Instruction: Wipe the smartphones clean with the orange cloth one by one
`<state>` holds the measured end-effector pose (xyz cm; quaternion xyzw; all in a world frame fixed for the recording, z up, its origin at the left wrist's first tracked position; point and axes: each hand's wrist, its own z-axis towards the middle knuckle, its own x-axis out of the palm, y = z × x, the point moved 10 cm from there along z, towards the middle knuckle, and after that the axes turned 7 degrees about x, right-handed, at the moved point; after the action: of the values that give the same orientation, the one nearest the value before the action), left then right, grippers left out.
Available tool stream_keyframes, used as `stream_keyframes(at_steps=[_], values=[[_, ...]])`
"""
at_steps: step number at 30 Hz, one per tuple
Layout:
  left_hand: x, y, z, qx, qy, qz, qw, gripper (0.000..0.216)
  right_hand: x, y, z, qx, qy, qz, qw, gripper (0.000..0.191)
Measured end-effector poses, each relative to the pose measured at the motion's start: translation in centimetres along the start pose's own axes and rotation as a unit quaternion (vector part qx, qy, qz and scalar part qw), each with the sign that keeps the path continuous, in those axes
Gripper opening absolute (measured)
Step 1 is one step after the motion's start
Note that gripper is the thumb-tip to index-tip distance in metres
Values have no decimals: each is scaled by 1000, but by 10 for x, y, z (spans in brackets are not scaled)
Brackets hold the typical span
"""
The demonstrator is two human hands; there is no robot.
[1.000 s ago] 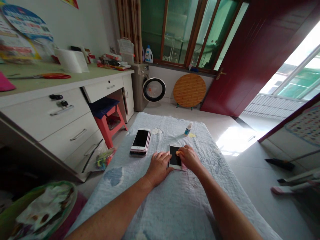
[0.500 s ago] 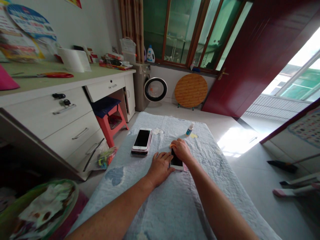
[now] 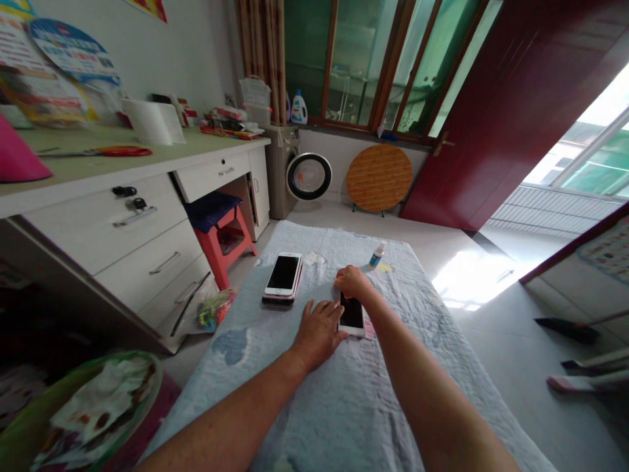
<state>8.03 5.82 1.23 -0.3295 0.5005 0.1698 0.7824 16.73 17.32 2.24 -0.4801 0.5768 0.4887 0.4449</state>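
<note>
The white-edged phone (image 3: 352, 320) lay face up on the pale blue cover (image 3: 314, 419), its dark screen bare at the near end and hidden by fingers at the far end; a small pink patch showed beside its lower right side, whether fabric or pattern could not be told. The left hand (image 3: 319, 330) was spread, its fingertips against the phone's left edge as if steadying it; the right hand (image 3: 351, 282) was bunched over the far end, and whether its fingers were closed on anything could not be seen; the two hands were apart, though near each other. With both hands on the phone, the work there seemed under way rather than finished; how much of the screen had been gone over could not be judged.

To the left, another white phone (image 3: 284, 273) rested on a darker stacked item (image 3: 279, 301), neither touched by a hand; whether they had been dealt with or were left over did not show. Beyond the right hand stood a small spray bottle (image 3: 376, 256), upright and capped or nozzled, too small to tell; farther out were a red stool (image 3: 223, 252) and a round wooden board (image 3: 379, 177).
</note>
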Motion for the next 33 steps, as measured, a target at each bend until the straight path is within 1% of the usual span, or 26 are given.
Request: stream_keyframes(at_steps=[3, 6, 10, 14, 18, 23, 27, 30, 33], values=[[-2, -1, -1, -11, -4, 0, 1000, 44, 3, -13, 6, 12, 32, 4, 999, 24], [-3, -3, -1, -16, -7, -3, 1000, 43, 1, -37, 4, 35, 42, 12, 998, 22], [-4, -4, 1, -11, -10, -6, 1000, 43, -2, -68, -9, 66, 50, 45, 996, 23], [-6, -5, 1, -6, -3, -9, 1000, 45, 4, -81, -26, 75, 63, 97, 990, 27], [-7, -4, 2, -7, 3, -7, 1000, 47, 10, -81, -46, 84, 49, 132, 986, 31], [-4, -2, 2, -10, 5, -1, 1000, 49, 2, -69, -82, 55, -10, 134, 989, 25], [-4, -2, 2, -10, 0, 5, 1000, 49, 4, -60, -116, 50, -4, 111, 993, 25], [-4, -3, 2, -8, -4, 9, 1000, 47, 2, -50, -136, 10, -9, 96, 995, 24], [-4, -3, 2, -7, -4, 3, 1000, 46, 1, -42, -148, -32, 10, 93, 995, 23]])
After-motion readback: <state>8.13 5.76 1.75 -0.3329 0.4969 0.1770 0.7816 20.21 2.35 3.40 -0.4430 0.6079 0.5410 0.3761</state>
